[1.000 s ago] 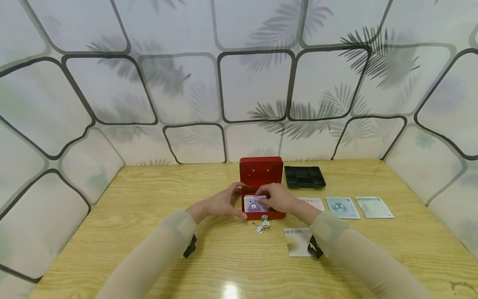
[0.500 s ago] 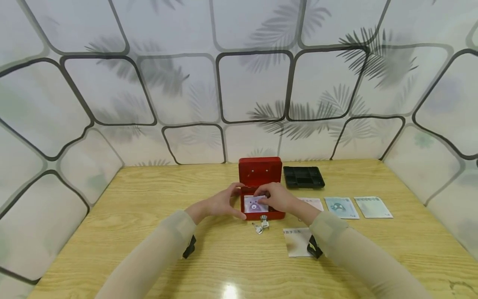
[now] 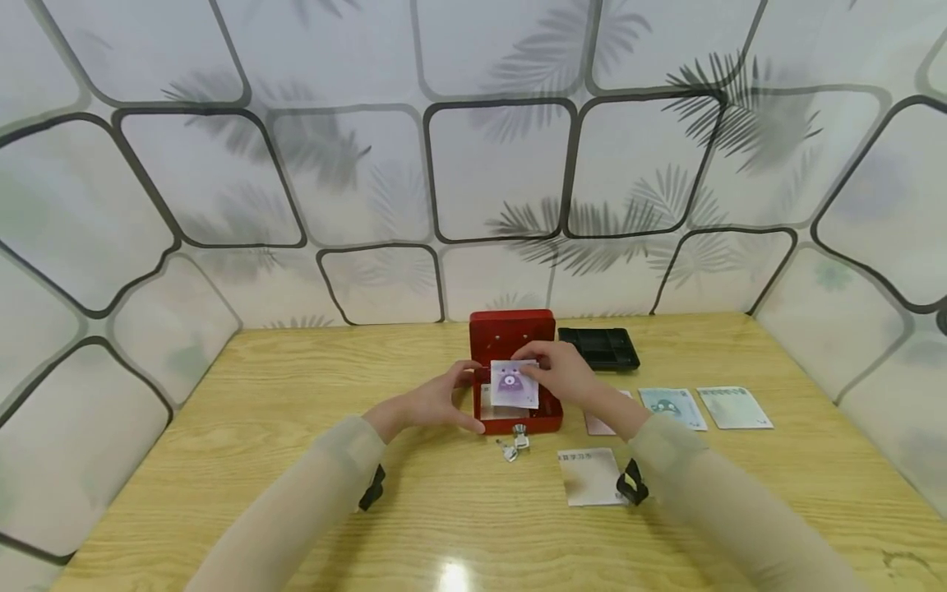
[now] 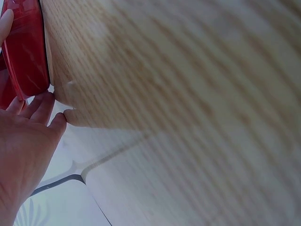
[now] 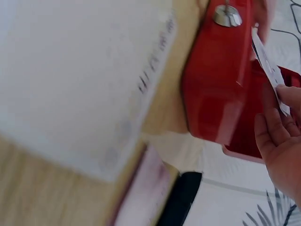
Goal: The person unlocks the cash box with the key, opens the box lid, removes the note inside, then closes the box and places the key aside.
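A red metal cash box [image 3: 543, 425] stands with its lid [image 3: 512, 333] raised. My left hand [image 3: 435, 400] grips its left end, thumb at the front corner and fingers toward the back; the left wrist view shows the hand [image 4: 26, 141] against the box [image 4: 28, 52]. Between thumb and fingers, my right hand [image 3: 568, 375] pinches purple play banknotes [image 3: 510, 395] with a cartoon face, tilted above the box. Seen from the right wrist, the notes [image 5: 269, 66] look like a thin stack. Beneath them a pale note [image 3: 486, 401] lies in the box.
A small padlock [image 3: 521, 438] and keys [image 3: 509, 451] lie before the box. Behind right stands a black compartment tray [image 3: 610, 349]. Pink notes [image 3: 598, 423], blue notes [image 3: 673, 407] and green notes [image 3: 735, 409] lie to the right. A pale note [image 3: 592, 477] lies nearer.
My right hand has lifted the purple banknotes up from inside the box, uncovering the pale note under them. The left hand stays at the box's left end.
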A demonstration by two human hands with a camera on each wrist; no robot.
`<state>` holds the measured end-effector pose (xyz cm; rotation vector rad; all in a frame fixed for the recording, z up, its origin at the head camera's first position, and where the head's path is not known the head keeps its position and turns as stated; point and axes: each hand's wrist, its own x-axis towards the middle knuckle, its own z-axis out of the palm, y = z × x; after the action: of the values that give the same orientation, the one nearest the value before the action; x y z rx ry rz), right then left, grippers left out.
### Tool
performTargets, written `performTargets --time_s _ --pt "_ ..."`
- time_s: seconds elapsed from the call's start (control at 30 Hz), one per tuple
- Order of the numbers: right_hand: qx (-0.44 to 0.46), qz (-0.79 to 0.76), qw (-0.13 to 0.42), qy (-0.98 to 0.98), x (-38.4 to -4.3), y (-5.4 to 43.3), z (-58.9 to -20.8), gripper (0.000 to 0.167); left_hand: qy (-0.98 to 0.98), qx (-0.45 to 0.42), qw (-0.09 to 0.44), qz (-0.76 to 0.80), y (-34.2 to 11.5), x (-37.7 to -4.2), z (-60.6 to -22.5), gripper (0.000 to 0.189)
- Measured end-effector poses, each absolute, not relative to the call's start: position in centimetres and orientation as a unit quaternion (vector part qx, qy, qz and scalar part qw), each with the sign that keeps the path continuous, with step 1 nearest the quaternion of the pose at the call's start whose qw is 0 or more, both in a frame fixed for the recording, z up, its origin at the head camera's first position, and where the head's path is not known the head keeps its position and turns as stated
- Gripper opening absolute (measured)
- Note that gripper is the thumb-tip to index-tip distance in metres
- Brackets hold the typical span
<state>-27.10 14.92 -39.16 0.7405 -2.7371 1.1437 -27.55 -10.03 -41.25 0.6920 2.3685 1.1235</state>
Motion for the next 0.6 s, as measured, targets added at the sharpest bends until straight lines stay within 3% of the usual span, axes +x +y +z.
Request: performTargets --time_s 0.23,0.6 --pt "0.245 0.383 0.073 -0.888 -26.2 17.3 -37.4 0.015 0.852 0.251 0.213 0.407 -10.0 -27.7 -41.3 0.094" --pt "0.206 0.383 0.052 -0.899 -23.4 23.6 -36.1 0.018 0.852 0.253 0.215 0.404 -10.1 -27.7 -41.3 0.094"
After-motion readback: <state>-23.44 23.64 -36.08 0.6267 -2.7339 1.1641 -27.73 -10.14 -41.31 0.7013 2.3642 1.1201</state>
